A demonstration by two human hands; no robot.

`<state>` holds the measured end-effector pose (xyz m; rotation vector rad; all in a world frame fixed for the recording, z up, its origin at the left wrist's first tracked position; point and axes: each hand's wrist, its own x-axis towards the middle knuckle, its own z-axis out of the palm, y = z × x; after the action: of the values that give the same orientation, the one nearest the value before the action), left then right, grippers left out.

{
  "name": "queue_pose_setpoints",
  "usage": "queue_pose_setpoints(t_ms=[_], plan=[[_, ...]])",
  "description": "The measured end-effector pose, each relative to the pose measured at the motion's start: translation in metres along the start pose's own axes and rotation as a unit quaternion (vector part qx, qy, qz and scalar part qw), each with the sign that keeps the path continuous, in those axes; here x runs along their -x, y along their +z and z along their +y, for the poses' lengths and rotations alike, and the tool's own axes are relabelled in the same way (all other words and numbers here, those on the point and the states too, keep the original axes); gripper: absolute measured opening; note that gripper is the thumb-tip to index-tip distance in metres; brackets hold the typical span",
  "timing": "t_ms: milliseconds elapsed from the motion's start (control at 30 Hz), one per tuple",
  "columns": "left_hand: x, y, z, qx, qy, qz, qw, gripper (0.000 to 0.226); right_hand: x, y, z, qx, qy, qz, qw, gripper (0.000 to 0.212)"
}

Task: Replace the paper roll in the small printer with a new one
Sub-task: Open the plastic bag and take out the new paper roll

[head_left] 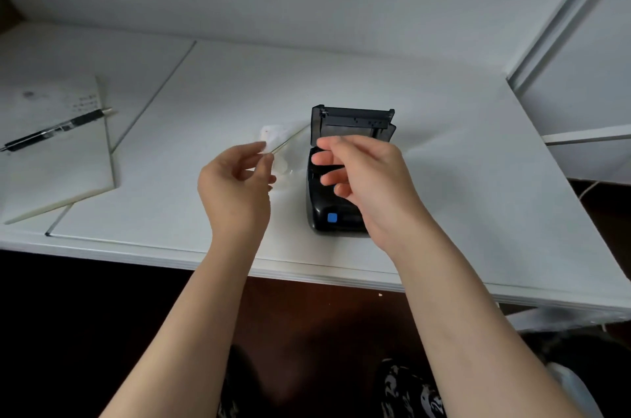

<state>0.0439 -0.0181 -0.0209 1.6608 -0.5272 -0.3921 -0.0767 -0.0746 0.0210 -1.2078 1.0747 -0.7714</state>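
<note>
A small black printer [336, 199] sits on the white desk [211, 103] near its front edge, its lid [353, 125] swung up and standing open at the back, a blue button [332, 218] showing on the near face. The right hand [368, 178] hovers just over the open printer, fingers [329, 158] loosely spread and slightly bent, gripping nothing that I can see; it hides most of the paper bay, so I cannot tell whether a roll lies inside. The left hand [235, 185] is raised just left of the printer, thumb and forefinger pinching a bit of thin, clear, whitish wrapping [276, 141], which trails toward the printer's lid; it is too blurred to say more about it. Off to the far left, well apart from the printer, a black pen [56, 129] lies across a white pad [58, 165] with faint markings. A white wall rises behind the desk, and a white cabinet frame [560, 25] stands at the right.
</note>
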Motion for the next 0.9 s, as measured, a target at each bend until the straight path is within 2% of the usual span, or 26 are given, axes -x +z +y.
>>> queue_pose_setpoints(t_ms=[167,267,400,500,600,700,800,900], plan=[[-0.001,-0.01,0.007,0.064,-0.072,-0.019,0.995,0.015,0.002,0.009,0.008,0.006,-0.007,-0.054,0.999,0.02],[0.003,-0.025,0.014,0.056,-0.113,-0.109,0.986,0.012,0.003,0.01,0.012,0.007,-0.009,-0.075,0.997,0.031],[0.008,-0.041,0.016,-0.012,-0.128,-0.26,0.957,0.019,0.003,0.012,0.013,0.043,-0.022,-0.075,0.996,0.04],[0.009,-0.045,0.019,-0.063,-0.129,-0.349,0.926,0.019,0.003,0.014,0.016,0.115,-0.059,-0.05,0.99,0.041],[0.01,-0.047,0.022,-0.068,-0.136,-0.395,0.906,0.015,0.002,0.017,0.02,0.148,-0.084,-0.018,0.985,0.033],[0.008,-0.044,0.024,-0.039,-0.13,-0.372,0.918,0.009,0.001,0.018,0.023,0.16,-0.1,-0.017,0.982,0.022],[0.004,-0.038,0.021,0.012,-0.113,-0.268,0.957,0.013,-0.001,0.018,0.023,0.166,-0.122,-0.03,0.978,0.017],[0.002,-0.034,0.022,0.069,-0.105,-0.195,0.973,0.018,0.001,0.02,0.023,0.173,-0.132,-0.067,0.974,0.017]])
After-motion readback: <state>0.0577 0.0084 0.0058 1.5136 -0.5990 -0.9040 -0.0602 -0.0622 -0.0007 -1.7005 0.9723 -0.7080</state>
